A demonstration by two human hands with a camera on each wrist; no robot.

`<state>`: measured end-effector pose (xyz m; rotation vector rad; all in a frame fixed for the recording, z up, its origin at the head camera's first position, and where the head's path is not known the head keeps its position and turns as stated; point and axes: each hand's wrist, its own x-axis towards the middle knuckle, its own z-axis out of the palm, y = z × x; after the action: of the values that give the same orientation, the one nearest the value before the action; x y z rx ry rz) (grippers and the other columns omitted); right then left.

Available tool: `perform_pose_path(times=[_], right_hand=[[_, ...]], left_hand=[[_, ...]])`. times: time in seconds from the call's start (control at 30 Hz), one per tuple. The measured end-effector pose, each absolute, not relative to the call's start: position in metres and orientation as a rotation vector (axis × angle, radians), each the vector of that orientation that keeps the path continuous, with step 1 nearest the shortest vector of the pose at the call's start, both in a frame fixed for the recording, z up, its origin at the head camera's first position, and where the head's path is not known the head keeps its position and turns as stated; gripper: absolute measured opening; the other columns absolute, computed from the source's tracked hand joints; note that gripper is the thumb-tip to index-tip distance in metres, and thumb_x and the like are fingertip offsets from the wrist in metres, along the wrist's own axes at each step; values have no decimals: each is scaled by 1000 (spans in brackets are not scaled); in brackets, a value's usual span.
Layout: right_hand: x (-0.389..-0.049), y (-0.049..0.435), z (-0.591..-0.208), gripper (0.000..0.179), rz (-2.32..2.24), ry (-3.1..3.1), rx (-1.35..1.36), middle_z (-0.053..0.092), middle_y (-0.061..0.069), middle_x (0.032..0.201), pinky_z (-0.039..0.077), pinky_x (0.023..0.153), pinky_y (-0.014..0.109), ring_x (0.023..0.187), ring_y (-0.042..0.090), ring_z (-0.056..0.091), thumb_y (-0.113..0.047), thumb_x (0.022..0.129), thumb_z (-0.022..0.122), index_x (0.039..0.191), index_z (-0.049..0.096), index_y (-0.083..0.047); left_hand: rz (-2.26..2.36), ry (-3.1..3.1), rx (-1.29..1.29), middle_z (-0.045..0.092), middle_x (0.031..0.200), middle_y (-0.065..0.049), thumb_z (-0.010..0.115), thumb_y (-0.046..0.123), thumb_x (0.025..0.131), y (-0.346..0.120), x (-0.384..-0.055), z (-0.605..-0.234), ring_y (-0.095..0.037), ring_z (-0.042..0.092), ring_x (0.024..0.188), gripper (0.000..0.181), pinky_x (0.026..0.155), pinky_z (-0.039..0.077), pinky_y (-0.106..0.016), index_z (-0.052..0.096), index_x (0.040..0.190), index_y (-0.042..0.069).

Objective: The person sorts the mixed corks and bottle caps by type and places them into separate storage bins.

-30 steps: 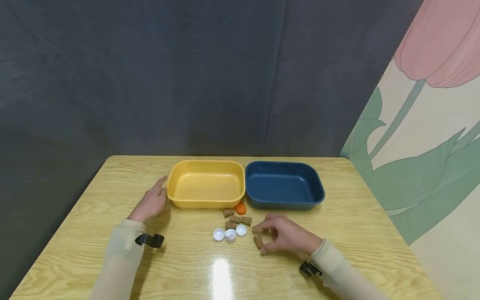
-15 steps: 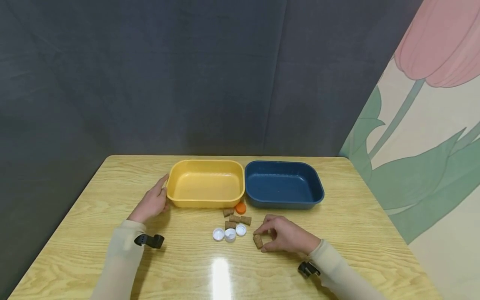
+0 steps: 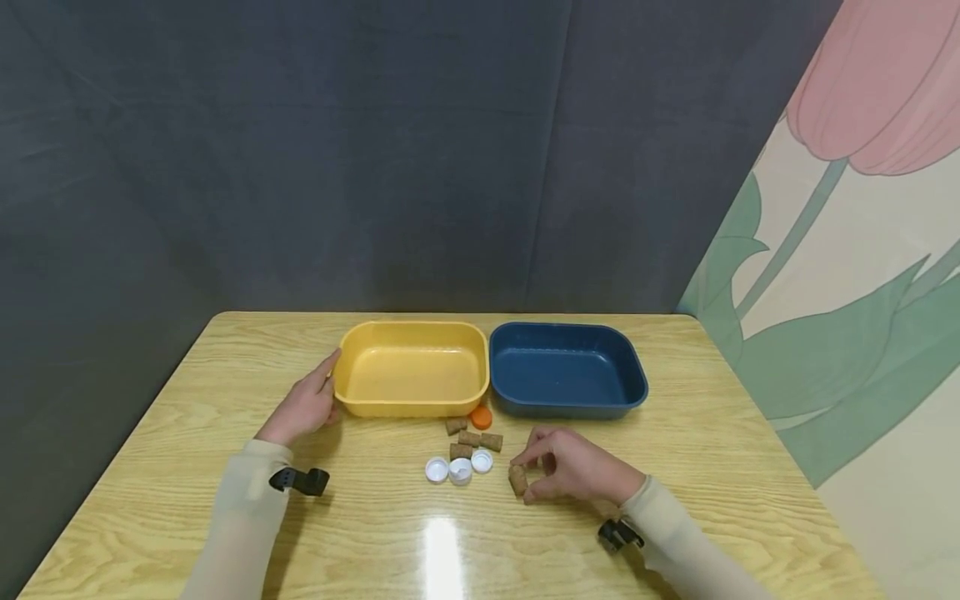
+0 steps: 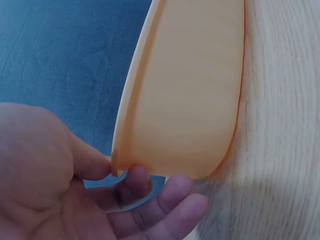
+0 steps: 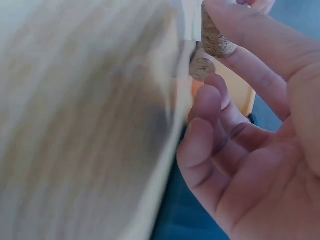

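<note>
My right hand [image 3: 576, 467] pinches a brown cork [image 3: 517, 481] between thumb and fingertips, low over the table at the right of the small pile. In the right wrist view that cork [image 5: 216, 37] shows between thumb and forefinger, the other fingers loosely bent. My left hand [image 3: 302, 407] is at the left end of a yellow plastic tub [image 3: 412, 379]. Seen from the left wrist, the thumb and forefinger hold the rim of the tub [image 4: 185, 90] at its corner. Several more corks [image 3: 491, 442] lie to the left of the right hand.
A dark blue tub [image 3: 562, 379] stands right beside the yellow one, at the back of the wooden table [image 3: 360, 533]. An orange cap [image 3: 482, 417] lies before the tubs. Three white caps, one of them at the left end [image 3: 437, 469], lie in front of the corks.
My right thumb and fingers have closed on the cork, which has shifted and turned slightly. The left fingers have come onto the yellow tub's edge. Tubs and caps stay in place.
</note>
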<state>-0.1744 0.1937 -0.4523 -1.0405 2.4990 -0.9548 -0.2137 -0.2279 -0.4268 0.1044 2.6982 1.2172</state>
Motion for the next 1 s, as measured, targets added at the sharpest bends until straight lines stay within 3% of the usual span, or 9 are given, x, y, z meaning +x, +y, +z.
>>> perform_pose_path(times=[0.37, 0.77, 1.0], right_hand=[[-183, 201, -434, 37, -974, 2567, -1102, 64, 3, 90, 49, 60, 21, 66, 5, 54, -19, 77, 89, 112, 78, -13], [-199, 213, -412, 30, -958, 2699, -1028, 62, -4, 84, 47, 61, 23, 68, 6, 51, -19, 80, 86, 108, 77, -17], [-213, 227, -398, 33, -945, 2768, -914, 61, -6, 86, 47, 64, 26, 70, 8, 51, -28, 83, 84, 113, 75, -19]], left_hand=[[1201, 2692, 123, 57, 75, -17, 25, 11, 110, -228, -213, -424, -23, 53, 63, 55, 63, 44, -34, 6, 162, 8], [1173, 2702, 134, 57, 73, -15, 24, 12, 110, -230, -214, -426, -22, 53, 63, 55, 63, 44, -34, 6, 162, 8], [1191, 2696, 150, 56, 72, -14, 25, 12, 110, -232, -216, -428, -22, 53, 62, 55, 63, 44, -34, 7, 162, 9]])
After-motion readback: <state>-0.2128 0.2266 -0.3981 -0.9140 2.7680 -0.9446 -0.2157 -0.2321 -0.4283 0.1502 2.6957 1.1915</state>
